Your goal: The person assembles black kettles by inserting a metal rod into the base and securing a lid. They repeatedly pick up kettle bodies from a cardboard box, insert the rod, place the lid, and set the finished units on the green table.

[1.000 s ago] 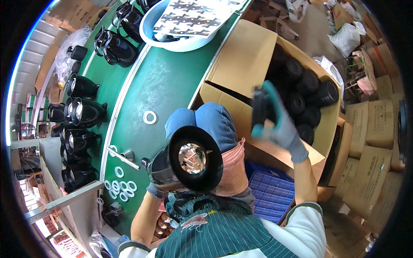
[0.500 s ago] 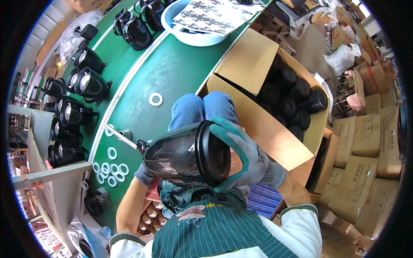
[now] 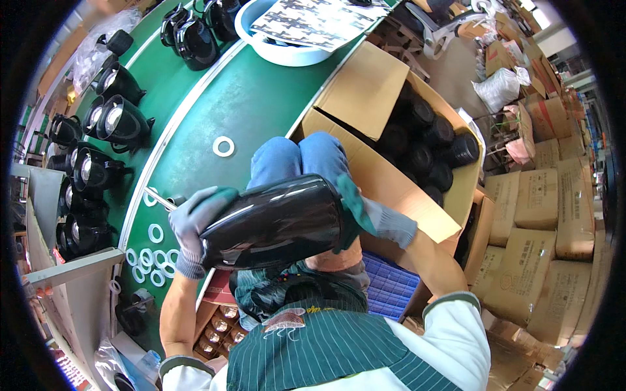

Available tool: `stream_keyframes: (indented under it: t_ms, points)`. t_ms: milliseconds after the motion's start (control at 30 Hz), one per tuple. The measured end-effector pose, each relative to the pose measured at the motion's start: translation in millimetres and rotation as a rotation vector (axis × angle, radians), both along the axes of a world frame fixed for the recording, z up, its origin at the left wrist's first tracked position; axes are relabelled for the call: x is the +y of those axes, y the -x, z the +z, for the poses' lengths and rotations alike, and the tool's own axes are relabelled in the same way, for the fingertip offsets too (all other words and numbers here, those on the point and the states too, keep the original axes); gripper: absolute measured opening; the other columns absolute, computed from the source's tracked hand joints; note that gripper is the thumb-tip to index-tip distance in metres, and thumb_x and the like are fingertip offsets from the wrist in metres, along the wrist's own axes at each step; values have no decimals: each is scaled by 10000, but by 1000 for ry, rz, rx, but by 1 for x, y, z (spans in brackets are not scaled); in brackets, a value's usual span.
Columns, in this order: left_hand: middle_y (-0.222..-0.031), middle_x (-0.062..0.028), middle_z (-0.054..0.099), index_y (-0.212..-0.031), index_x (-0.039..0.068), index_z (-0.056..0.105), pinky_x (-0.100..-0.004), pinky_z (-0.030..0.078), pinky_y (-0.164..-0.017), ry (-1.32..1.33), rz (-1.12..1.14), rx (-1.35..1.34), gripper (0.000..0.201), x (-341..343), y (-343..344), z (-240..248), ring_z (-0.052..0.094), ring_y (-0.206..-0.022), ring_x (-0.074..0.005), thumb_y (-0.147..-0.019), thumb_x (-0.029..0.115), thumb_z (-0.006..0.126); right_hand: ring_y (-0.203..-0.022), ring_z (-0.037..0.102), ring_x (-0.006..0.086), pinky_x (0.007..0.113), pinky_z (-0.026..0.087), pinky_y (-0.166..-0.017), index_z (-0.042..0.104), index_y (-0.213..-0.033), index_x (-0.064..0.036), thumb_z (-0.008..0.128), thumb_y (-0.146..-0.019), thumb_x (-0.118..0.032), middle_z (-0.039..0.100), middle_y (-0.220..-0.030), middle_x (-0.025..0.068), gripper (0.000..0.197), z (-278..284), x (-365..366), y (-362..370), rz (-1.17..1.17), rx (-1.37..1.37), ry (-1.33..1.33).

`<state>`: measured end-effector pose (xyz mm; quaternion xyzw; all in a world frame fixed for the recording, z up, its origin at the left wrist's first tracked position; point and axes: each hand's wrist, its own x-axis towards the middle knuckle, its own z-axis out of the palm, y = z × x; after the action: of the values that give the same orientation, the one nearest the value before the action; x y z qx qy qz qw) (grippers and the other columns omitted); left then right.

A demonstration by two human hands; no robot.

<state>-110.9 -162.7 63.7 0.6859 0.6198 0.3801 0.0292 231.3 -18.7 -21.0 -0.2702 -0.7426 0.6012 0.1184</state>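
Note:
A glossy black thermos jug body (image 3: 274,221) lies on its side across my lap, held between both hands. My left hand (image 3: 201,218), in a grey and green work glove, grips its left end with the fingers over the top. At the right end, my right hand (image 3: 368,215), gloved alike, is pressed round the black rim, and its fingertips are partly hidden behind the jug. Loose white rings (image 3: 156,259) lie on the green table near my left hand, and a single white ring (image 3: 223,146) lies farther out.
Several black jugs with silvery liners (image 3: 124,120) stand along the table's left side. A pale blue basin (image 3: 287,55) holds a patterned sheet at the back. To my right an open carton (image 3: 352,146) contains black cylindrical parts (image 3: 417,156). Stacked brown cartons (image 3: 521,260) stand farther right.
The jug has turned, so its round base end no longer faces up toward me. My left hand has come into view over its left end. My right hand has shifted its hold on the rim.

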Motion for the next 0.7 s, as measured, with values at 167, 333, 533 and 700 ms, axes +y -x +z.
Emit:
stream_keyframes:
  t_ms: [167, 333, 533, 700]
  points:
    - [-1084, -114, 745, -1160, -53, 720, -331, 567, -892, 363, 123, -1197, 330, -18, 13, -70, 712, -969, -213, -930, 176, 660, -1514, 354, 333, 413, 366, -1200, 208, -1644, -44, 632, -932, -651, 271, -1675, 226, 1028, 49, -5, 39, -97, 177, -826]
    - [-1038, -141, 761, -1112, -2, 753, -329, 578, -875, -76, 88, -162, 359, -2, 7, -13, 739, -959, -243, -812, 196, 772, -1516, 337, 300, 428, 318, -1225, 217, -1644, -57, 610, -993, -558, 294, -1670, 178, 911, 0, -14, 61, -265, 382, 25]
    - [-1059, -128, 753, -1106, -13, 751, -363, 585, -842, -30, 84, -298, 299, -14, 27, -20, 747, -947, -279, -839, 117, 715, -1487, 366, 306, 414, 348, -1199, 284, -1614, -36, 609, -1034, -400, 337, -1629, 165, 758, 29, -6, 54, -155, 270, 236]
    - [-1297, -157, 682, -1333, -2, 651, -399, 571, -963, 68, -20, -628, 495, -48, 35, -89, 696, -1115, -304, -909, 225, 765, -1533, 293, 370, 458, 290, -1240, 208, -1649, -63, 649, -976, -504, 218, -1685, 200, 917, 59, -18, 86, 34, 573, -495]
